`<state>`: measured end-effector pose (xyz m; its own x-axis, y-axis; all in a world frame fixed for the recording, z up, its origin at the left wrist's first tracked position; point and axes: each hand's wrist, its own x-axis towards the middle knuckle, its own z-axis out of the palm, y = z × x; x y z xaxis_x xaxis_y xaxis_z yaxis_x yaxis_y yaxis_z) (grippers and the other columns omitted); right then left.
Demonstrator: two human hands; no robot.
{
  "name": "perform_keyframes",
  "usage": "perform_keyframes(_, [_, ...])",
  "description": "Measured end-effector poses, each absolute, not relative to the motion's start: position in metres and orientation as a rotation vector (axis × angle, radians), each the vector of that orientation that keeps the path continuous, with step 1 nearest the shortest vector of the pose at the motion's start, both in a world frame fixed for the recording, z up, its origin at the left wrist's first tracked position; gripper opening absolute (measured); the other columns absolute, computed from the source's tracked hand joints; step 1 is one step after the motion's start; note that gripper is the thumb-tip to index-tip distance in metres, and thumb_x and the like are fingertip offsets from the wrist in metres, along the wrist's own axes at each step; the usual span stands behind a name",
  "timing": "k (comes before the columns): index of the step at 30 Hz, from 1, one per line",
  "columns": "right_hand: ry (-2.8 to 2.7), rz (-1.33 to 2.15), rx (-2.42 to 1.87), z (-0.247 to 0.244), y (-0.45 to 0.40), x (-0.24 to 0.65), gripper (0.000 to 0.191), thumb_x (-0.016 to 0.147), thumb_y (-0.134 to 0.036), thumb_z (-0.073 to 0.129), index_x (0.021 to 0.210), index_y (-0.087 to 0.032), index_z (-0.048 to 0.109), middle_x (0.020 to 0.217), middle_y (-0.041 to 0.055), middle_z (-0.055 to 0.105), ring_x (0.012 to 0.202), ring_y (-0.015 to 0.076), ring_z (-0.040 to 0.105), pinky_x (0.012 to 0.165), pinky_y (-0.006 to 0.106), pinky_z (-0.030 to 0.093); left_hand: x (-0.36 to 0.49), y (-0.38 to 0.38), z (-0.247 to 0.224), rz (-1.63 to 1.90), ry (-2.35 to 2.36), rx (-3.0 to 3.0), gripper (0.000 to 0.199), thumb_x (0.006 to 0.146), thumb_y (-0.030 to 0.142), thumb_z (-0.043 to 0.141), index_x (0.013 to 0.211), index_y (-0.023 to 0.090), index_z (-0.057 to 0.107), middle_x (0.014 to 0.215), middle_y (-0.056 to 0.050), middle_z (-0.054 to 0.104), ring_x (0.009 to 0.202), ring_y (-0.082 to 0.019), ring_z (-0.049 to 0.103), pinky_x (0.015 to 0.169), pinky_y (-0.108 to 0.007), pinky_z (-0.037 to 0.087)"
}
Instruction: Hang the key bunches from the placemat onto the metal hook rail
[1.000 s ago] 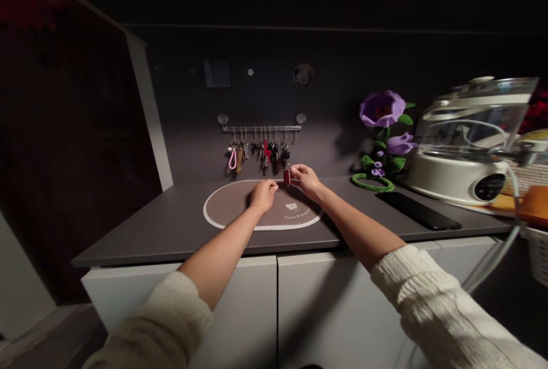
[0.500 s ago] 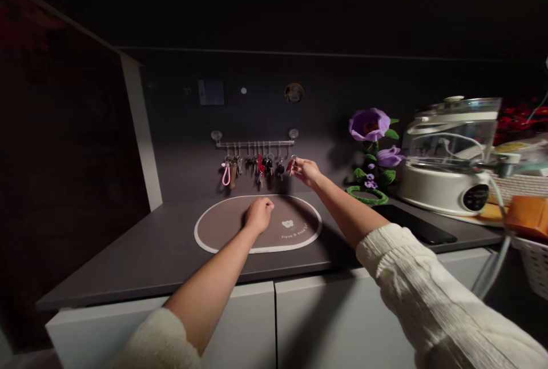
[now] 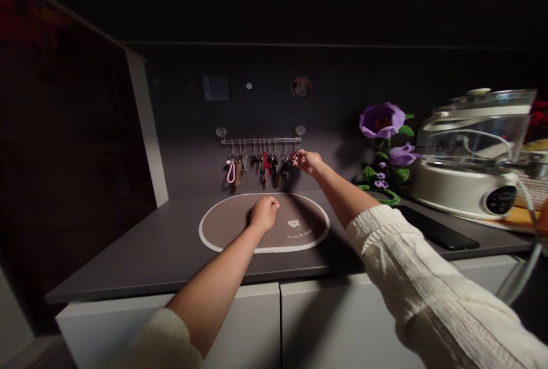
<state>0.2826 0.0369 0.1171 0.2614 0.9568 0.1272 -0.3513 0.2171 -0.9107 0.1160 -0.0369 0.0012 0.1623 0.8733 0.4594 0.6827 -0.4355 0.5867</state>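
Metal key (image 3: 295, 157) pinched in the fingers of the right hand (image 3: 309, 161) just below the right end of the rail (image 3: 261, 141), probably gripped from the side to keep its top clear. Left hand (image 3: 264, 213) over the mat (image 3: 226, 223), fingers curled together, palm hidden. Against one second ago: key raised from low over the mat.

From here, mat (image 3: 233, 221) looks matt, cloth-like; above it, glossy clear-plastic rail (image 3: 262, 141), metal keys (image 3: 258, 162); right of it, felt-like flower (image 3: 382, 121).
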Motion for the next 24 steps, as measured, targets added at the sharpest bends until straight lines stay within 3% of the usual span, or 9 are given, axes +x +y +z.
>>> perform_keyframes(17, [-0.813,1.091,-0.937,0.1132,0.0390,0.2789,0.020,0.085,-0.013,0.041,0.066,-0.014,0.047,0.052,-0.0007,0.052,0.050,0.0066,0.053,0.049,0.019,0.047,0.1153,-0.0369,0.0016,1.132,1.527,2.198,0.015,0.077,0.021,0.048,0.076,0.019,0.064,0.081,-0.004,0.066,0.076,-0.014,0.058,0.070,-0.024,0.040])
perform_keyframes(24, [-0.857,0.986,-0.998,0.1110,0.0428,0.2764,0.022,0.083,-0.013,0.041,0.062,-0.014,0.047,0.048,-0.0023,0.049,0.042,0.0050,0.047,0.046,0.018,0.043,0.1154,-0.0355,0.0005,1.131,1.551,2.178,0.015,0.077,0.023,0.048,0.076,0.020,0.063,0.081,-0.004,0.066,0.076,-0.014,0.058,0.068,-0.023,0.041])
